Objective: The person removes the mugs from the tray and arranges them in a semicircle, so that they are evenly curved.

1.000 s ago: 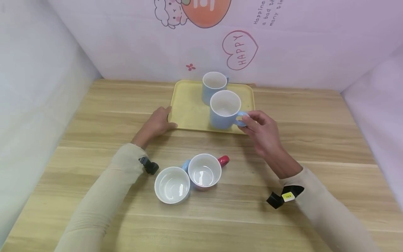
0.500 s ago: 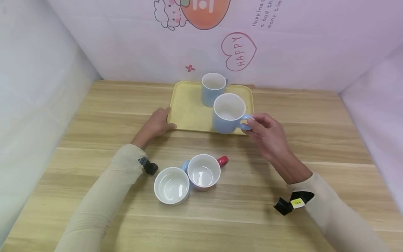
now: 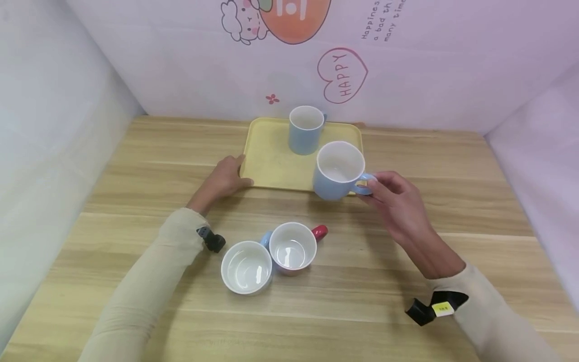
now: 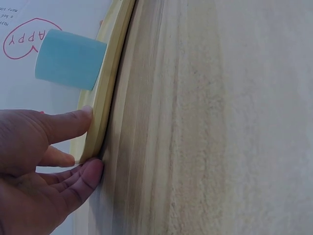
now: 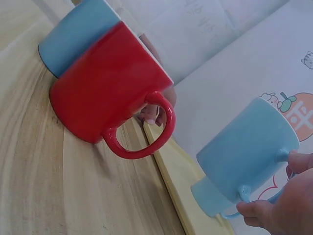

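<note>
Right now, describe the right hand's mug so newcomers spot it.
Find the yellow tray at the far edge of the wooden table. At the tray's near right corner the right hand holds a light blue mug by the handle. It alone is held; the blue mug behind stands on the tray.

Lt-blue mug (image 3: 332, 186), white inside, mouth up, approx. upright, held by its handle in R hand (image 3: 402, 203); handle points R, body raised just above near R part of yellow tray (image 3: 267, 163). Tray is rect. w/ rounded corners & low rim, lying flat; L hand (image 3: 223, 177) grips its L end.
</note>
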`<action>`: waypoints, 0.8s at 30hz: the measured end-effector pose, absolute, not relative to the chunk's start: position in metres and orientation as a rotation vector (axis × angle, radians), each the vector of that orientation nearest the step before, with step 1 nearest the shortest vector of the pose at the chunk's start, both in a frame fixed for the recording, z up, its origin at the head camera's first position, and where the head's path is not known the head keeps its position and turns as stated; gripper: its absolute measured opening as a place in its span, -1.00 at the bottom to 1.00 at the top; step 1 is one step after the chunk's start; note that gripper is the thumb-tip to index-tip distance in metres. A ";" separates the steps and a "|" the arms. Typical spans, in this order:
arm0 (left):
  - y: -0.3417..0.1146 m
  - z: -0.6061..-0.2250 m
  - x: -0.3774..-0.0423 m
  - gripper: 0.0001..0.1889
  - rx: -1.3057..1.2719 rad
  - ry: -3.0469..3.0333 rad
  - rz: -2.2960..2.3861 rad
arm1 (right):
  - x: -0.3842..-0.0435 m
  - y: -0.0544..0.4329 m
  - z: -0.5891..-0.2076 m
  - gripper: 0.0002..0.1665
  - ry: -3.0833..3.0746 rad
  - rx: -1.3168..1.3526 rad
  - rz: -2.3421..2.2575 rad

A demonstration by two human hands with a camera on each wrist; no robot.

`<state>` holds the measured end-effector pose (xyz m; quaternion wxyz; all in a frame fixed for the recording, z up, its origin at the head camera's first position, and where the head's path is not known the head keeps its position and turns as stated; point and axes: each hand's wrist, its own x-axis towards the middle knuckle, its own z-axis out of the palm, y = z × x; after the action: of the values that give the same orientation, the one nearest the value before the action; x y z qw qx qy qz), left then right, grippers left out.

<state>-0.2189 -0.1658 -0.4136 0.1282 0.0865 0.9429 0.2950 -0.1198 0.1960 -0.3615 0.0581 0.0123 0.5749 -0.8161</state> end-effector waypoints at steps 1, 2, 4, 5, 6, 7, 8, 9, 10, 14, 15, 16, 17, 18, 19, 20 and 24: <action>-0.166 -0.415 -0.219 -0.55 0.257 2.746 0.870 | -0.119 0.197 -0.361 -0.87 1.746 0.036 -2.470; -0.167 -0.415 -0.219 -0.57 0.260 2.748 0.874 | -0.117 0.197 -0.361 -0.86 1.745 0.037 -2.468; -0.168 -0.416 -0.220 -0.59 0.264 2.748 0.884 | -0.115 0.198 -0.360 -0.87 1.740 0.045 -2.464; -0.168 -0.417 -0.220 -0.60 0.265 2.747 0.888 | -0.114 0.199 -0.359 -0.87 1.733 0.050 -2.464; -0.168 -0.417 -0.220 -0.60 0.261 2.745 0.892 | -0.113 0.200 -0.358 -0.87 1.724 0.055 -2.467; -0.168 -0.417 -0.220 -0.61 0.258 2.743 0.894 | -0.112 0.200 -0.358 -0.87 1.714 0.060 -2.472; -0.168 -0.417 -0.220 -0.61 0.257 2.742 0.897 | -0.111 0.201 -0.357 -0.87 1.708 0.061 -2.476; -0.168 -0.416 -0.220 -0.61 0.257 2.744 0.898 | -0.110 0.202 -0.356 -0.88 1.703 0.060 -2.481; -0.168 -0.416 -0.220 -0.61 0.256 2.744 0.898 | -0.109 0.203 -0.356 -0.89 1.698 0.056 -2.486; -0.167 -0.416 -0.219 -0.63 0.252 2.744 0.914 | -0.105 0.209 -0.355 -0.89 1.676 0.031 -2.505; -0.167 -0.416 -0.219 -0.64 0.250 2.745 0.919 | -0.103 0.211 -0.354 -0.88 1.670 0.025 -2.508; -0.167 -0.417 -0.219 -0.66 0.246 2.743 0.925 | -0.102 0.212 -0.354 -0.88 1.664 0.021 -2.510; -0.167 -0.417 -0.220 -0.66 0.243 2.740 0.931 | -0.101 0.213 -0.354 -0.87 1.658 0.015 -2.512; -0.167 -0.418 -0.220 -0.67 0.242 2.740 0.933 | -0.100 0.214 -0.354 -0.86 1.653 0.011 -2.514; -0.167 -0.418 -0.219 -0.67 0.238 2.737 0.939 | -0.099 0.215 -0.354 -0.86 1.647 0.005 -2.516; -0.167 -0.418 -0.219 -0.67 0.235 2.736 0.940 | -0.098 0.217 -0.354 -0.85 1.640 0.001 -2.517; -0.167 -0.417 -0.219 -0.67 0.235 2.732 0.936 | -0.093 0.222 -0.355 -0.87 1.605 -0.021 -2.519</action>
<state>-0.2189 -0.1670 -0.4168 0.1217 0.0805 0.9359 0.3206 -0.0931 0.2221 -0.3551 0.0772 -0.0070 0.5357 -0.8408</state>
